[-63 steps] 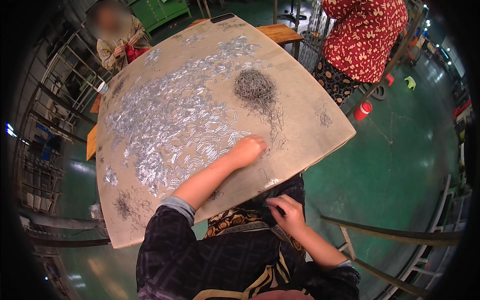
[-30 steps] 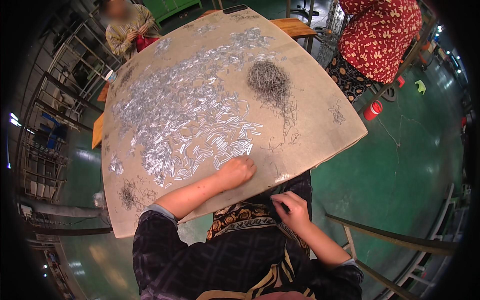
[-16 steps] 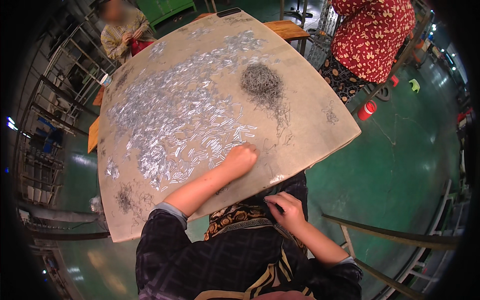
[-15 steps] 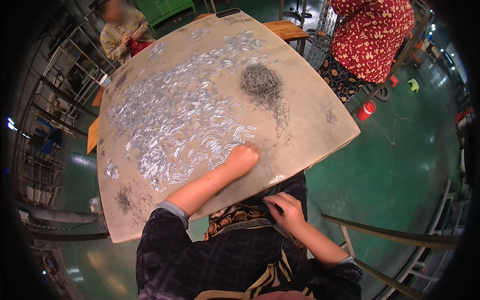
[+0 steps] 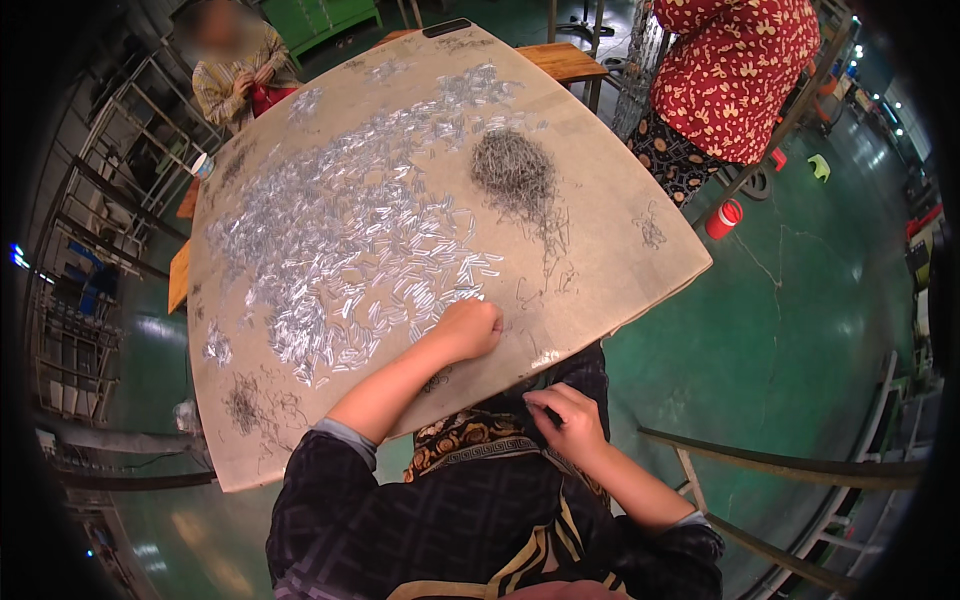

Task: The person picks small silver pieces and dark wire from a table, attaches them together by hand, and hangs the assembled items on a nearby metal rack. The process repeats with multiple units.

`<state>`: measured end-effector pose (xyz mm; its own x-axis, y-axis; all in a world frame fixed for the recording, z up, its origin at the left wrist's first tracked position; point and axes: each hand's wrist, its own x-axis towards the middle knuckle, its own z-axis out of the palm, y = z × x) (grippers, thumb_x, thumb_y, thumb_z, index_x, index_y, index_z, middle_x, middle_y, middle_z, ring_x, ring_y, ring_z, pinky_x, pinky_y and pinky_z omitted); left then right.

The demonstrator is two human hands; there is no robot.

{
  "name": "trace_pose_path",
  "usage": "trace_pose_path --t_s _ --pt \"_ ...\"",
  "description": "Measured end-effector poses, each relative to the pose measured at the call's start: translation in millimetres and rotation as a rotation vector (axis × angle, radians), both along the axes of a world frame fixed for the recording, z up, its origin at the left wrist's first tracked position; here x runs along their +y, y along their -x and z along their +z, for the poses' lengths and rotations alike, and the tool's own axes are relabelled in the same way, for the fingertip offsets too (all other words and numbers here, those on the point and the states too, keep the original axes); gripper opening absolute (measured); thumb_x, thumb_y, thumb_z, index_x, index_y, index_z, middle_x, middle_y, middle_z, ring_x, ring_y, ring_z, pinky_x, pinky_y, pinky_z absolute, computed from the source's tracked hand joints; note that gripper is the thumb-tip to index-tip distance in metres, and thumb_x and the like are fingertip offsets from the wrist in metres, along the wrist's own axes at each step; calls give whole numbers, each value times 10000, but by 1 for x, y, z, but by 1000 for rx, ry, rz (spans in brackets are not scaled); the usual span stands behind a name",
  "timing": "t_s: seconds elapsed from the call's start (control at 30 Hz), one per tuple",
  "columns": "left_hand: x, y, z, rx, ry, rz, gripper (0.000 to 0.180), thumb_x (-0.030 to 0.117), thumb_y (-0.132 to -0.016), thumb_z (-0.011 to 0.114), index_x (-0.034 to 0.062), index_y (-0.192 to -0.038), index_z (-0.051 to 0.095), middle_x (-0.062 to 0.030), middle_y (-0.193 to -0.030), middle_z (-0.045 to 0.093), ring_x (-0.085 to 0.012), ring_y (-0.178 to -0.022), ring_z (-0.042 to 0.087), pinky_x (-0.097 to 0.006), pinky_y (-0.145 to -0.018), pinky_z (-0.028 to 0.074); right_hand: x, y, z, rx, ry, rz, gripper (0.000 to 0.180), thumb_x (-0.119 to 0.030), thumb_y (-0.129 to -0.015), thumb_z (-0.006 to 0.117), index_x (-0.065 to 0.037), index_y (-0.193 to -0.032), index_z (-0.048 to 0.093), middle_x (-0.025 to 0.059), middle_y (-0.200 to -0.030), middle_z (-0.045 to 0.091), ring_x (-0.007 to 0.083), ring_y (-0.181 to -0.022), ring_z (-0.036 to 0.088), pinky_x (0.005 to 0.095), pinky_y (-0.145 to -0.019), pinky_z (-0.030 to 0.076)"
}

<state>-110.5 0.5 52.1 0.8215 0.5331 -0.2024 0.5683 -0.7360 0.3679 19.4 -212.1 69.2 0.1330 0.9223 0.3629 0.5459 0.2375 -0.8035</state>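
Observation:
My left hand (image 5: 469, 329) rests at the near side of the table, its fingers curled closed against the top. Whatever it may hold is hidden under the knuckles. Just beyond it spreads a wide layer of small shiny clear-and-silver strips (image 5: 340, 240). To the far right of that layer lies a heap of thin dark wire pieces (image 5: 513, 168), with loose ones trailing toward me. My right hand (image 5: 568, 415) is off the table, over my lap, with thumb and forefinger pinched together. Anything in that pinch is too small to make out.
The table (image 5: 610, 270) has a tan covering. Smaller dark wire clusters (image 5: 243, 402) lie near its left corner. One person (image 5: 245, 80) sits at the far left; another in a red patterned top (image 5: 735, 80) is at the right. A red container (image 5: 724, 218) stands beyond the right edge.
My left hand has drawn back slightly, toward me and to the left along the table. My right hand stays nearly where it was, still pinched.

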Motion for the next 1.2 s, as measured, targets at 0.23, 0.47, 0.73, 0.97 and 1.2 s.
trace_pose_path --t_s 0.23,0.47,0.73,0.97,1.2 --pt "-61 32 14 -596 951 199 56 35 -840 701 25 -891 683 24 -778 666 -27 -688 564 -203 -615 447 4 1 -2 50 10 -51 297 88 -732 705 -29 -1003 670 114 -837 654 247 -725 658 310 -647 523" --pt "-96 35 17 -726 1015 252 36 38 -876 685 38 -911 675 56 -792 633 -5 -689 510 -183 -603 399 3 5 -9 112 17 -82 390 87 -726 700 -37 -1087 618 98 -812 652 247 -735 662 335 -667 534" --pt "-98 39 -2 -814 1052 132 60 -1 -902 645 7 -960 654 -24 -963 608 -75 -865 579 -216 -741 457 2 7 -11 109 41 -77 421 86 -729 701 -40 -1118 603 102 -813 654 246 -738 666 335 -673 537" --pt "-100 39 -12 -840 930 119 79 -13 -911 619 20 -984 619 -43 -1014 594 -88 -916 574 -230 -780 465 4 6 -8 116 54 -81 406 96 -740 694 -29 -1116 601 99 -822 659 224 -745 669 320 -693 537" --pt "-106 36 -6 -837 872 152 83 -33 -912 591 21 -976 591 -51 -1014 612 -90 -909 569 -240 -791 466 3 4 -12 88 66 -45 393 99 -751 699 -2 -1117 594 94 -855 671 182 -767 673 295 -726 538"
